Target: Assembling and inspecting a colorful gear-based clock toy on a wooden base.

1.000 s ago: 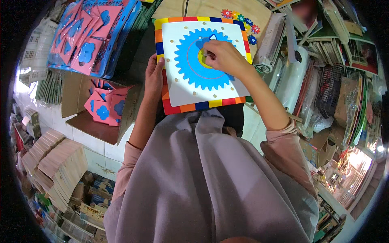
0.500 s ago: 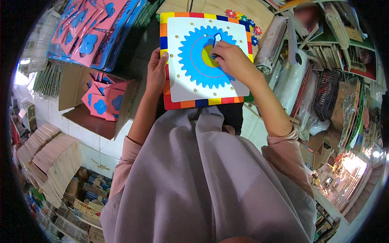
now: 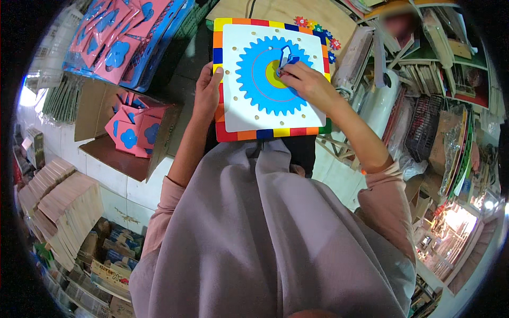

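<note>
2 hands, left hand (image 3: 205, 94) and right hand (image 3: 307, 85), hold gear board (image 3: 233, 114).

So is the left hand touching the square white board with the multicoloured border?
Touching. The head view shows the left hand gripping the square white board at its left edge, thumb lying over the coloured border.

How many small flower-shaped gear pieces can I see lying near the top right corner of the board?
About 4: small gear pieces lie in a row along the board top right corner. More may be hidden; they are tiny and overlap.
</note>
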`<state>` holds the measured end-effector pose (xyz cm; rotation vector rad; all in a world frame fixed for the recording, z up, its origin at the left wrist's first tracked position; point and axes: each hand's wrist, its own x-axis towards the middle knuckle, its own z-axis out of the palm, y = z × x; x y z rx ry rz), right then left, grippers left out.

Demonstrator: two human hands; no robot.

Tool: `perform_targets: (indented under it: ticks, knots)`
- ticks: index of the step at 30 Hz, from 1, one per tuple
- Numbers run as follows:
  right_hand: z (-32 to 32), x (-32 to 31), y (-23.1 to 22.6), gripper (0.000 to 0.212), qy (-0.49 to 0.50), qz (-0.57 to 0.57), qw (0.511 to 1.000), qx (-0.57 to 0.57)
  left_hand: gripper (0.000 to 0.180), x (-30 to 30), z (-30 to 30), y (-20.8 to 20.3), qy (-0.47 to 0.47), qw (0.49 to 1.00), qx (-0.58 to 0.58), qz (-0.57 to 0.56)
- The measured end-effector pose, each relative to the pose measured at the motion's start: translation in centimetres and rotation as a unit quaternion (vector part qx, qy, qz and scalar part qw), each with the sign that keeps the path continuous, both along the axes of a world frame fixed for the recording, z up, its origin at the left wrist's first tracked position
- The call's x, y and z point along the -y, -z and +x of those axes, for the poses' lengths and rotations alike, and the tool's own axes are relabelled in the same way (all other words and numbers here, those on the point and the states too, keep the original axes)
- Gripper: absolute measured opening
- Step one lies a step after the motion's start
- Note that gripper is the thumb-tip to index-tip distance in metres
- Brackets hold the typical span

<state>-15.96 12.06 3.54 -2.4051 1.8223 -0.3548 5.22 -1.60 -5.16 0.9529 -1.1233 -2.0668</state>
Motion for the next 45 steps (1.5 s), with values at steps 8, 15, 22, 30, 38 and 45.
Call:
perform_targets:
  ticks: [8, 15, 22, 30, 38, 45]
  knots:
    - [0.1, -2.2, 0.8, 0.021, 0.283, -0.016, 0.917, 0.282, 0.026, 0.2, 0.1, 0.1, 0.009, 1.0, -0.006, -0.005]
    - [2.3, -1.1, 2.9, 0.019, 0.259, -0.116, 0.938, 0.199, 0.025, 0.3, -0.1, 0.1, 0.019, 1.0, -0.012, 0.002]
    - [4.4, -1.8, 2.4, 0.016, 0.206, -0.083, 0.97, 0.103, 0.026, 0.2, -0.1, -0.4, 0.017, 1.0, 0.005, -0.023]
    - [3.3, -2.0, 2.1, 0.017, 0.314, -0.088, 0.917, 0.229, 0.027, 0.0, 0.1, -0.5, 0.018, 1.0, 0.013, -0.014]
    - [5.0, -1.6, 2.3, 0.014, 0.172, -0.102, 0.975, 0.093, 0.026, -0.1, -0.1, -0.7, 0.012, 1.0, 0.01, -0.018]
    - [1.5, 4.7, 0.2, 0.024, 0.297, -0.117, 0.918, 0.235, 0.026, -0.1, -0.2, -0.4, -0.001, 1.0, 0.001, -0.019]
